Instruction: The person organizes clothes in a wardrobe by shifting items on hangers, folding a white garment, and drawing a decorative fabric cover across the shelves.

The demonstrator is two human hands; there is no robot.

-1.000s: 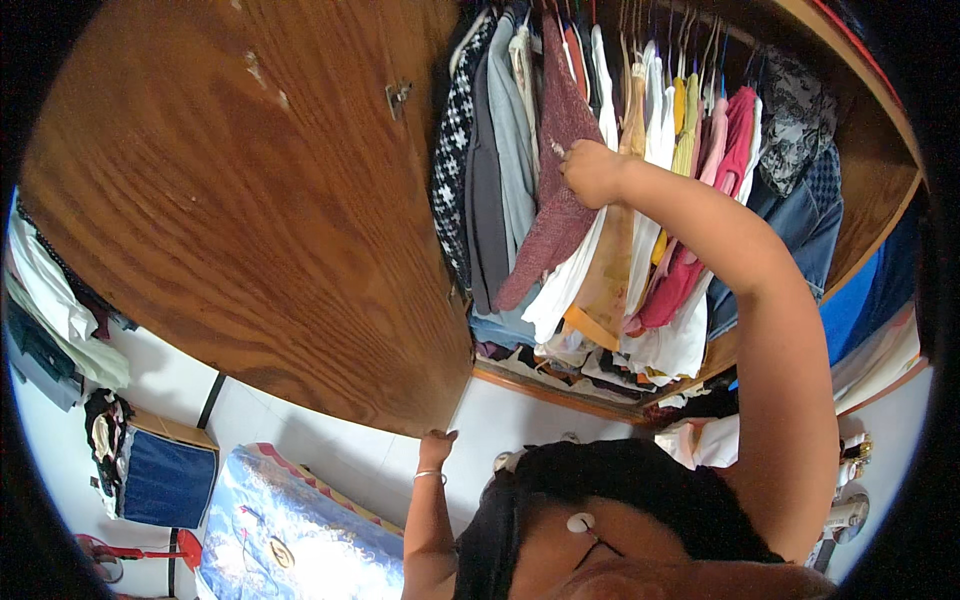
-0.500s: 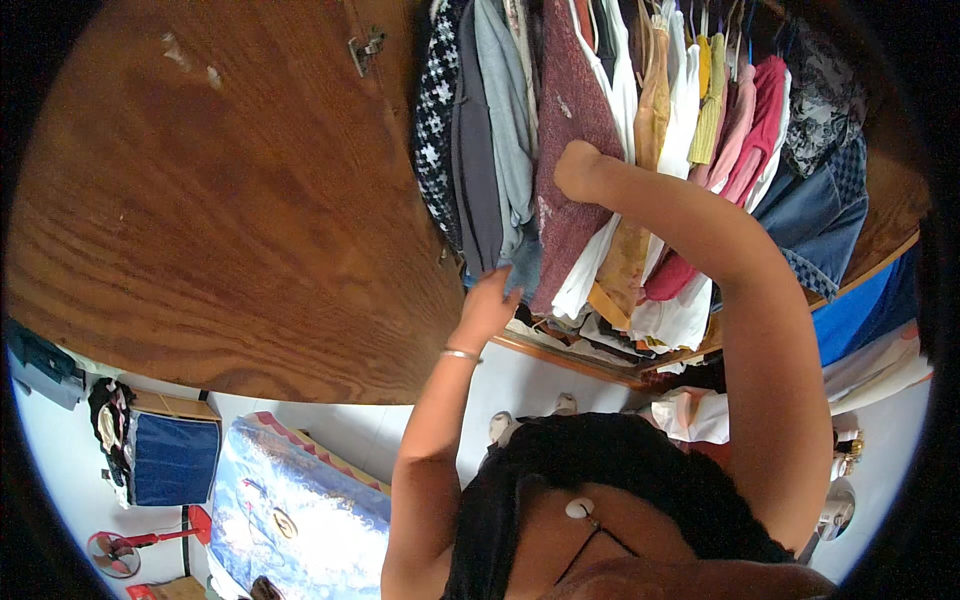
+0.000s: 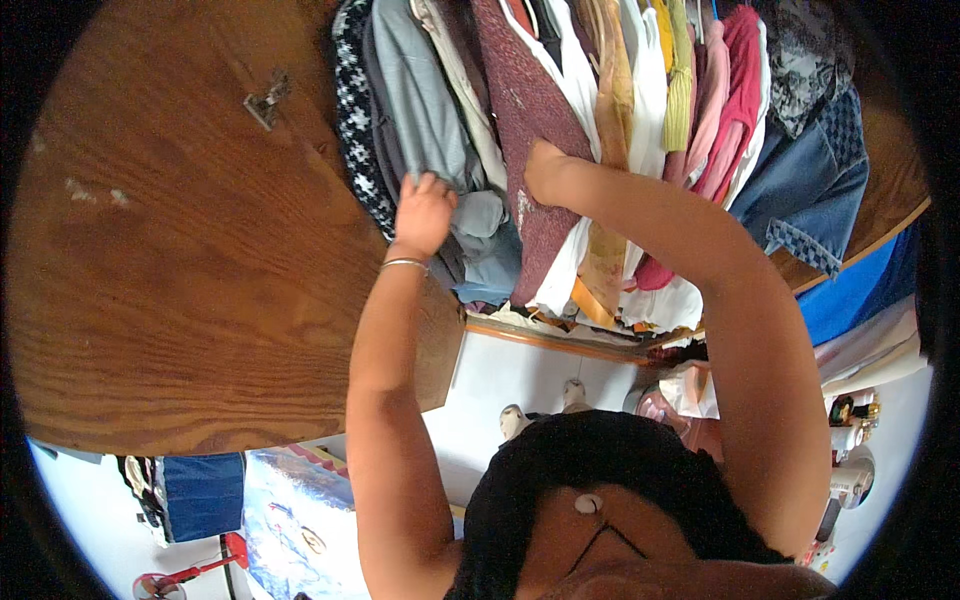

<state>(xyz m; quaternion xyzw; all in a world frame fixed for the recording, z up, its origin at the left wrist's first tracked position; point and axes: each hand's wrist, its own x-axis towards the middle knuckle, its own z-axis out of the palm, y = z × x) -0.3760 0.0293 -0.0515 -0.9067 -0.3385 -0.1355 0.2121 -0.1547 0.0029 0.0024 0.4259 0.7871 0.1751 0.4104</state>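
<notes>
Inside a wooden wardrobe, a row of clothes hangs in front of me. My left hand (image 3: 425,213), with a bangle at the wrist, has its fingers curled on a light grey shirt (image 3: 412,95). Beside that shirt hang a dark grey garment (image 3: 384,140) and a black-and-white patterned one (image 3: 354,130). My right hand (image 3: 549,174) is closed on the maroon knit garment (image 3: 520,115); its fingertips are partly hidden. A beige garment (image 3: 455,75) hangs between the grey shirt and the maroon knit.
The open wooden door (image 3: 200,260) fills the left side. Right of my right hand hang white, tan, yellow, pink and denim clothes (image 3: 815,180). Folded items lie at the wardrobe's bottom. Below left are a bed (image 3: 300,520), a blue box (image 3: 204,497) and a red fan (image 3: 160,585).
My left hand has moved up and left, from the hem of the grey garments to higher on the light grey shirt. A wider gap shows left of the maroon knit. The view has shifted.
</notes>
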